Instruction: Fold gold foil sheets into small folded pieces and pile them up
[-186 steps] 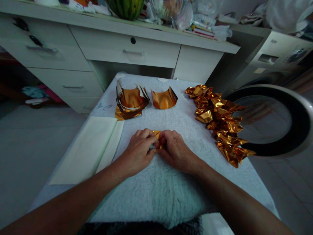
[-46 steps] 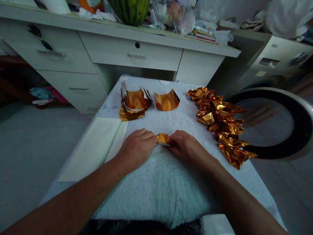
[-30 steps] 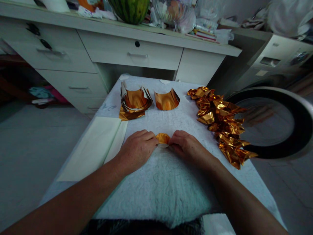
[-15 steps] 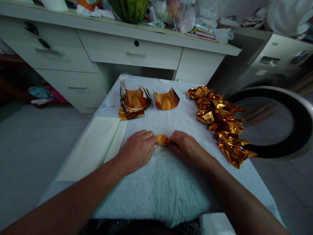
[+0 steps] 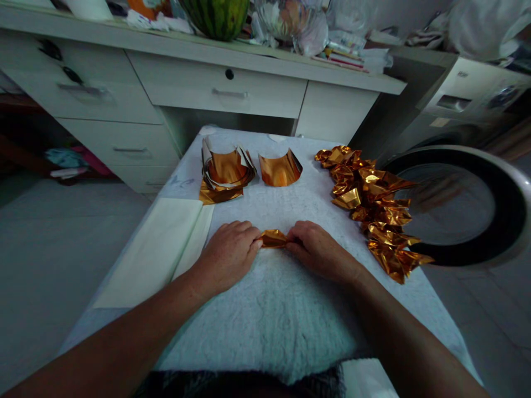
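Observation:
A small folded piece of gold foil paper [image 5: 274, 239] is stretched between my two hands, low over the cloth-covered table. My left hand [image 5: 232, 251] pinches its left end, and my right hand [image 5: 313, 246] grips the right end; the fingertips are partly hidden. Beyond my hands lies a single curved gold sheet [image 5: 281, 170]. To its left sits a stack of curled gold sheets [image 5: 226, 171] with pale backs. A heap of crumpled, folded gold foil pieces [image 5: 369, 207] runs along the table's right side.
Pale paper sheets [image 5: 153, 251] lie on the table's left, by my left forearm. A white drawer cabinet [image 5: 232, 88] stands behind, with a watermelon [image 5: 215, 16] and clutter on top. The open round washing machine door [image 5: 508, 207] reaches close to the table's right edge.
The gold foil between my hands has gone from a short, flat band to a wider, creased, pointed shape. My hands have barely moved, the left one shifting slightly leftward.

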The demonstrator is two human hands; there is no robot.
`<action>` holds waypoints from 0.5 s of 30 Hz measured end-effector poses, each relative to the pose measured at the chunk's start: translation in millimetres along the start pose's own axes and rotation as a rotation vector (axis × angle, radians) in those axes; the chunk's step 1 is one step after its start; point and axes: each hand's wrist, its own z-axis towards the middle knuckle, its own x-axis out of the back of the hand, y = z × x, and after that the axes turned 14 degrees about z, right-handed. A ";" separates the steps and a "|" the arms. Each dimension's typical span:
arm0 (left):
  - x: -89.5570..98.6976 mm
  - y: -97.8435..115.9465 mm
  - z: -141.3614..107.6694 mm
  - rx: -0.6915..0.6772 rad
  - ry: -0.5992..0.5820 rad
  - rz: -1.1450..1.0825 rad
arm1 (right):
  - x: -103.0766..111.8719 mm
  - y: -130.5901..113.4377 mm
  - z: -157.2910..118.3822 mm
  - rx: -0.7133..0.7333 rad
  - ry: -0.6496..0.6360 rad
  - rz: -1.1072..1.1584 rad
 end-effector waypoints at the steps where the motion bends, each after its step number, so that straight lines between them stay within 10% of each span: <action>1: 0.2 0.4 -0.1 0.011 -0.007 0.010 | 0.1 0.2 0.0 -0.007 0.003 -0.006; 15: 2.9 6.8 -0.3 0.110 -0.063 0.123 | -0.8 -1.1 3.4 -0.124 0.019 -0.120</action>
